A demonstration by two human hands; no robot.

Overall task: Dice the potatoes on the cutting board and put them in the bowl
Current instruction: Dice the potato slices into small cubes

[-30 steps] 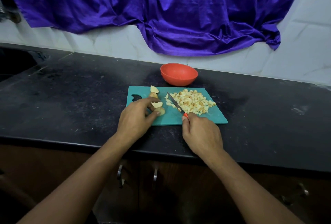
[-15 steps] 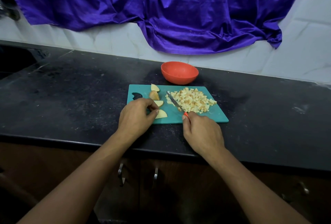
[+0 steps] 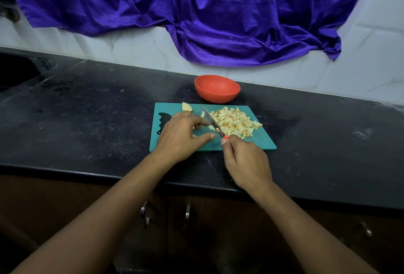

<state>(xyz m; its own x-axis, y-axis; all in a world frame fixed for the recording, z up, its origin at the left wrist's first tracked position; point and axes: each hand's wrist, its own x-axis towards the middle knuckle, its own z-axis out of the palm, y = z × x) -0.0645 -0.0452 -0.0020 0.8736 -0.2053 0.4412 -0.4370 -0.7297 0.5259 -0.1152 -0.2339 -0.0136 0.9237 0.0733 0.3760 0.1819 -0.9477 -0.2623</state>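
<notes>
A teal cutting board (image 3: 260,142) lies on the black counter. A heap of diced potato (image 3: 235,121) covers its right half. One potato wedge (image 3: 187,106) lies at the board's far left edge. My left hand (image 3: 182,134) covers a potato piece near the board's middle, fingers curled round it and thumb stretched toward the knife. My right hand (image 3: 246,163) grips the red handle of a small knife (image 3: 213,123). The blade points away, just right of my left fingers and against the heap's left edge. An orange bowl (image 3: 217,88) stands behind the board and looks empty.
The black counter (image 3: 87,120) runs left and right, its front edge just below my hands. Purple cloth (image 3: 196,11) hangs over the tiled wall behind. A dark sink recess (image 3: 15,70) is at the far left. Cabinet handles (image 3: 144,212) show under the counter.
My left hand slid right across the board with a potato piece and now hides the wedges seen earlier near the middle. The knife stays at the heap's left edge.
</notes>
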